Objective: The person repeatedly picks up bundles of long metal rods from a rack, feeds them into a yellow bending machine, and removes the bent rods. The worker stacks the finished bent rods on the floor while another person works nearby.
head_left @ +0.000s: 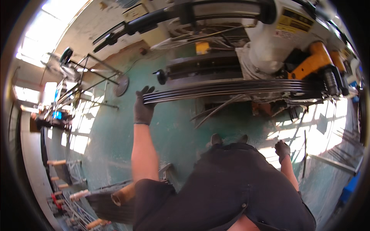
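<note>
A bundle of long dark metal bars (216,89) runs sideways from a machine on the right, bending in the fisheye view. My left hand (144,109), in a dark grey glove, is at the bundle's left end. The bar ends lie across its palm, and the fingers rise past their far side. Held low at my right side, my gloved right hand (283,149) is closed in a fist, apart from the bars. Nothing can be seen sticking out of it.
The white machine body (266,50) has an orange arm (314,61) over the bars' right end. Two loose bars (217,111) hang below the bundle. Metal stands (333,163) are at right, and a roller rack (111,200) is at lower left. A black machine arm (154,21) crosses above.
</note>
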Tool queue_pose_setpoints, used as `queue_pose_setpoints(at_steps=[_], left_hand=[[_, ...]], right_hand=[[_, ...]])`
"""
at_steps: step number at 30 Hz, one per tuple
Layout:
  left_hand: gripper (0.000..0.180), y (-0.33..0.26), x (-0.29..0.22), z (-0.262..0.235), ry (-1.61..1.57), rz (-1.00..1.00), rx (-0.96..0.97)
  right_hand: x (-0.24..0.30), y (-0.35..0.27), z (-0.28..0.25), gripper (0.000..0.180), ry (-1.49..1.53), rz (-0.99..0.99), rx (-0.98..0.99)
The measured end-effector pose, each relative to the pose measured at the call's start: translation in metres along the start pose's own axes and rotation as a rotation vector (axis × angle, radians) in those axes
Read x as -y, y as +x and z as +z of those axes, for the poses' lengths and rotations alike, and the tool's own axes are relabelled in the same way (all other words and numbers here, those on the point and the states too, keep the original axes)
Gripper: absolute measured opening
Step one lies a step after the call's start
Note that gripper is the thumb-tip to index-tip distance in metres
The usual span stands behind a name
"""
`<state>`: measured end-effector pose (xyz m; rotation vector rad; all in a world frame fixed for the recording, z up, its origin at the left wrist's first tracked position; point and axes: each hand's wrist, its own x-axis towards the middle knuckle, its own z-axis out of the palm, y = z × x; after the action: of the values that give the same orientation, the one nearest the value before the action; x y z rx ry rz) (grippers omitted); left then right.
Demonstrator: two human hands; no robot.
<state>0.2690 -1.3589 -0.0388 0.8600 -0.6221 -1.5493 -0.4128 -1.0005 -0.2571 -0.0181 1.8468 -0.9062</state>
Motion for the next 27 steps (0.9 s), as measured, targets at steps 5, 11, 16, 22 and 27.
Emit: queue_pose_setpoints(at_steps=[5, 11, 16, 22, 27], left_hand=[[0.065, -0.013, -0.008, -0.003, 0.051, -0.094, 0.070], [0.066, -0.016, -0.015, 0.000, 0.256, -0.131, 0.128], [0.061, -0.015, -0.011, 0.002, 0.406, -0.005, 0.092], [0.071, -0.032, 0.035, -0.010, -0.378, 0.062, -0.262], [0.080, -0.059, 0.184, -0.015, -0.318, -0.278, -0.580]], right_hand=[[0.023, -0.036, 0.015, 0.031, -0.004, -0.064, -0.209], [0.035, -0.050, 0.030, 0.028, 0.027, -0.077, -0.138], [0.048, -0.032, 0.042, 0.028, -0.044, -0.104, -0.017], [0.050, 0.011, 0.006, 0.033, -0.020, -0.079, -0.042], [0.062, 0.055, -0.038, 0.030, -0.190, 0.065, -0.060]])
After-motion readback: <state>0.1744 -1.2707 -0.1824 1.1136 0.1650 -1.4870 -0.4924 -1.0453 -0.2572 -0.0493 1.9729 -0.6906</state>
